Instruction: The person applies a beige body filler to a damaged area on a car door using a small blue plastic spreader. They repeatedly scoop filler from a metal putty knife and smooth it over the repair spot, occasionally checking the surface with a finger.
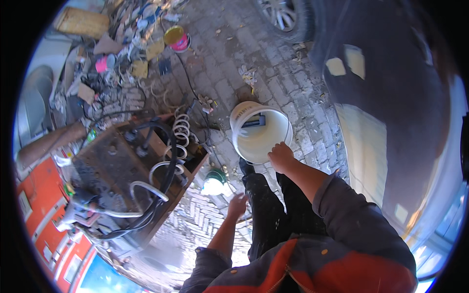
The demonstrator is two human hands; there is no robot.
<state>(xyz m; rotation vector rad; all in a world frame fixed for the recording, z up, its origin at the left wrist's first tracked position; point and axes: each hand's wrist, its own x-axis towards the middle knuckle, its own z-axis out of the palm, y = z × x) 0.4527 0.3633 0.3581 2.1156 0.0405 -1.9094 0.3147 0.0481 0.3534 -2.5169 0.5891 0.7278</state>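
My right hand (281, 155) is closed at the near edge of a white plastic bucket (273, 138); whether it grips the rim or a handle is hard to tell. The bucket tilts toward me, so I see into it. Inside lies a dark blue-grey block-shaped thing (256, 120), too small to name. My left hand (238, 205) hangs low beside my left leg, holding nothing, with its fingers loosely apart. Close to it on the ground stands a small green container (214, 176) with a bright white top or opening.
A rusty metal cart (112, 156) with coiled white hose (181, 132) and dark cables stands at left. Rubbish and a pink-and-yellow pail (177, 39) lie beyond it. At right is a dark car body (386, 93) with pale filler patches. A cable crosses the brick paving (220, 53).
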